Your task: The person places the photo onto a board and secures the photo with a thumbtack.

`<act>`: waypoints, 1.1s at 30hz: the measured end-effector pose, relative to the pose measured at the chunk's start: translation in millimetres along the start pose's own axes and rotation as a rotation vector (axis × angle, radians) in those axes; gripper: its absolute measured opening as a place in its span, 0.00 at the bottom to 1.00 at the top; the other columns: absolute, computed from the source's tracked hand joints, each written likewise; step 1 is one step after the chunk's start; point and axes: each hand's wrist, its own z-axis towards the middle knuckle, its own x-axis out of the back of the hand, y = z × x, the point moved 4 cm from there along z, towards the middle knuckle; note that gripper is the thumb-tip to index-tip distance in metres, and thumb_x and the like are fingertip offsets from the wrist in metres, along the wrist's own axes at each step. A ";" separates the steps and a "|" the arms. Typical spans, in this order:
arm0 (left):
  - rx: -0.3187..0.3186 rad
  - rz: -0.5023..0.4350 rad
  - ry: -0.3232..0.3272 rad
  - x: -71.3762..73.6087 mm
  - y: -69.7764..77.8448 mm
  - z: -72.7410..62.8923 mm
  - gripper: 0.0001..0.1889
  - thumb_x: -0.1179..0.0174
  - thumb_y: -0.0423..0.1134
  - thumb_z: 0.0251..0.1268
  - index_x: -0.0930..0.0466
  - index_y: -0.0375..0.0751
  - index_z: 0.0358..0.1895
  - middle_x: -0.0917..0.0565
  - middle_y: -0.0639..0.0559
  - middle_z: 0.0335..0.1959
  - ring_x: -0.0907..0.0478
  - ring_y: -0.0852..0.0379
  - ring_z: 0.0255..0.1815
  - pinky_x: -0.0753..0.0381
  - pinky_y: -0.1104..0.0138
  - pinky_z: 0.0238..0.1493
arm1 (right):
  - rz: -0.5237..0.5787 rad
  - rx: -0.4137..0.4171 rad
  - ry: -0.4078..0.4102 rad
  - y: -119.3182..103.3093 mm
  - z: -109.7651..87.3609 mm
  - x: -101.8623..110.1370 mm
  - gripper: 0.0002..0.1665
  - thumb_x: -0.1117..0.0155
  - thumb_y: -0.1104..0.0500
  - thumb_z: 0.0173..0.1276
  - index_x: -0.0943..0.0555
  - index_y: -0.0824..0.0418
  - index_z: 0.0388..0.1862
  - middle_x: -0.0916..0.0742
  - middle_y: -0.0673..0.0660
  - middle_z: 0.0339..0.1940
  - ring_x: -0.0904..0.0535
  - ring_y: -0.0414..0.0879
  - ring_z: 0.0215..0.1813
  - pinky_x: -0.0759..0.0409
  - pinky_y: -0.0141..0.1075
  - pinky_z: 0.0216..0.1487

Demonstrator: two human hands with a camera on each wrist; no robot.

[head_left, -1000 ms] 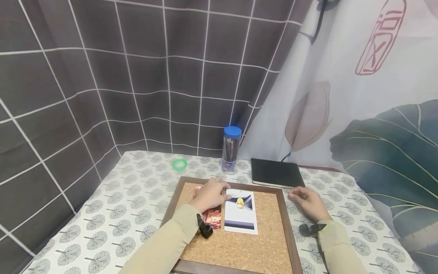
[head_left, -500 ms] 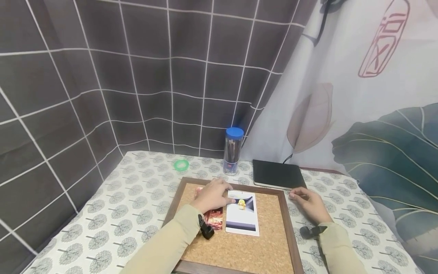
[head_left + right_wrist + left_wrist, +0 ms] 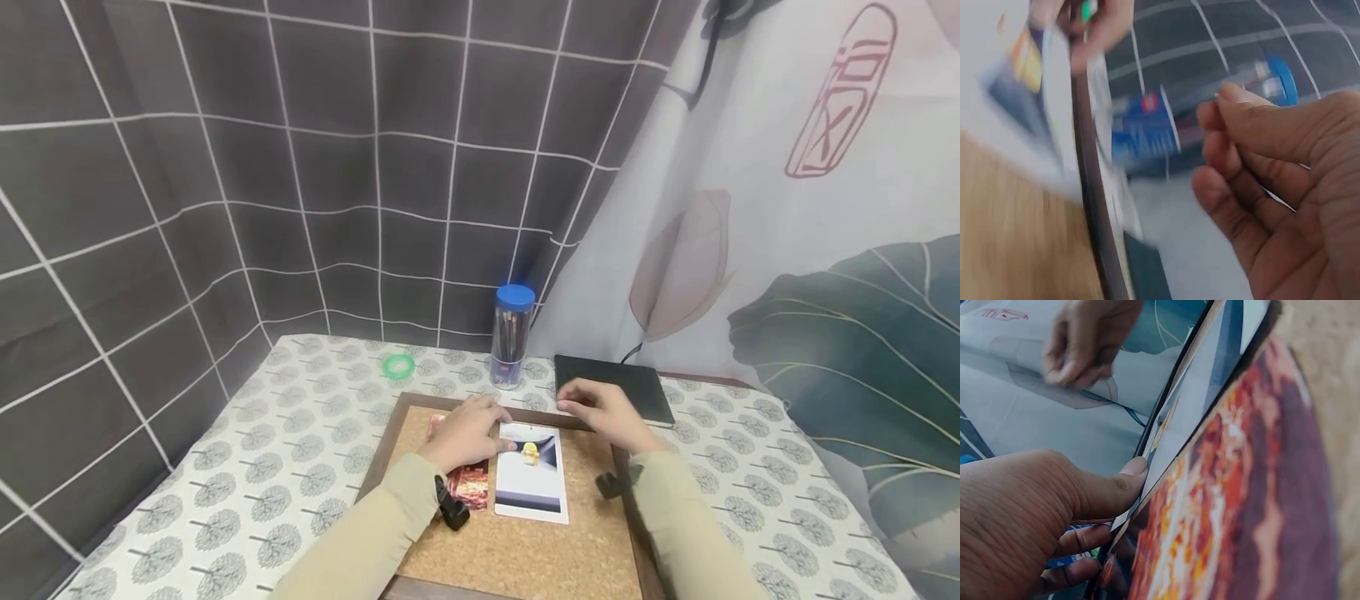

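My left hand (image 3: 467, 435) rests on the upper part of a framed cork board (image 3: 525, 554). Its thumb presses the left edge of a white picture card (image 3: 528, 487) with a yellow figure, its fingers near the top of the frame. Under that hand lies a red picture (image 3: 471, 490), partly covered; the left wrist view shows its fiery print (image 3: 1229, 475) close up. Over the board's upper right side is my right hand (image 3: 606, 410). In the right wrist view the right thumb and forefinger (image 3: 1210, 115) pinch a tiny pale-tipped thing, mostly hidden by the fingertips.
Behind the board stands a clear tube (image 3: 511, 337) of pencil-like sticks with a blue lid. A black notebook-like slab (image 3: 651, 392) lies behind the right hand, overlapped by it. At the back left is a green ring (image 3: 398, 367). The cloth (image 3: 322, 433) has tree prints.
My right hand has moved left and slightly away from me, from beside the board's right edge to over its upper right part. The left hand has stayed on the pictures.
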 end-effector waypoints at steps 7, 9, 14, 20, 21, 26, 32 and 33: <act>-0.004 0.014 -0.003 -0.7 0.8 0.7 0.24 0.32 0.61 0.60 0.16 0.53 0.55 0.20 0.56 0.55 0.27 0.53 0.59 0.28 0.54 0.64 | 0.046 0.014 -0.123 -2.1 14.9 -48.7 0.05 0.33 0.53 0.70 0.15 0.53 0.39 0.14 0.44 0.39 0.20 0.41 0.41 0.19 0.37 0.45; -0.005 0.014 -0.002 -1.0 1.5 1.4 0.24 0.33 0.61 0.60 0.17 0.53 0.55 0.20 0.56 0.55 0.27 0.53 0.60 0.28 0.54 0.65 | 0.045 0.012 -0.149 5.8 11.2 -55.3 0.05 0.33 0.53 0.71 0.16 0.53 0.39 0.14 0.44 0.39 0.21 0.41 0.41 0.21 0.36 0.45; 0.000 0.022 -0.001 -2.9 0.7 1.3 0.24 0.32 0.61 0.60 0.16 0.54 0.54 0.20 0.57 0.53 0.27 0.54 0.59 0.28 0.55 0.63 | 0.055 -0.046 -0.166 24.7 4.0 -59.7 0.04 0.33 0.52 0.71 0.16 0.50 0.39 0.15 0.44 0.35 0.23 0.42 0.37 0.24 0.34 0.40; 0.002 0.026 -0.018 -3.9 0.2 -0.1 0.24 0.33 0.62 0.60 0.17 0.55 0.55 0.20 0.58 0.53 0.27 0.55 0.58 0.27 0.56 0.63 | 0.038 -0.024 -0.163 36.5 -0.4 -59.0 0.04 0.32 0.53 0.70 0.15 0.51 0.38 0.16 0.44 0.34 0.24 0.41 0.36 0.25 0.33 0.39; 0.002 0.023 -0.017 -3.6 0.0 0.0 0.24 0.33 0.62 0.60 0.17 0.55 0.55 0.20 0.58 0.53 0.27 0.55 0.58 0.27 0.56 0.63 | 0.037 -0.013 -0.169 36.7 -0.4 -59.1 0.04 0.33 0.53 0.71 0.15 0.51 0.38 0.16 0.45 0.34 0.24 0.41 0.37 0.25 0.34 0.39; -0.006 0.014 -0.008 -2.2 0.1 1.7 0.24 0.33 0.61 0.60 0.17 0.54 0.55 0.20 0.58 0.51 0.27 0.55 0.56 0.27 0.56 0.61 | 0.044 0.012 -0.201 34.4 0.6 -59.2 0.03 0.33 0.52 0.71 0.15 0.49 0.38 0.16 0.44 0.38 0.24 0.42 0.42 0.24 0.35 0.45; -0.001 0.011 -0.015 -0.7 -0.4 1.7 0.24 0.33 0.61 0.60 0.17 0.54 0.55 0.21 0.59 0.49 0.27 0.56 0.54 0.26 0.57 0.60 | 0.052 -0.007 -0.219 31.5 1.0 -59.8 0.03 0.32 0.54 0.70 0.14 0.50 0.38 0.18 0.45 0.39 0.26 0.43 0.44 0.26 0.35 0.46; -0.001 0.013 -0.016 -0.3 -0.3 1.7 0.24 0.33 0.61 0.60 0.17 0.54 0.55 0.21 0.59 0.49 0.27 0.56 0.54 0.27 0.57 0.60 | 0.048 -0.009 -0.218 31.1 1.2 -59.8 0.03 0.32 0.54 0.70 0.14 0.51 0.38 0.18 0.45 0.39 0.26 0.43 0.44 0.26 0.35 0.46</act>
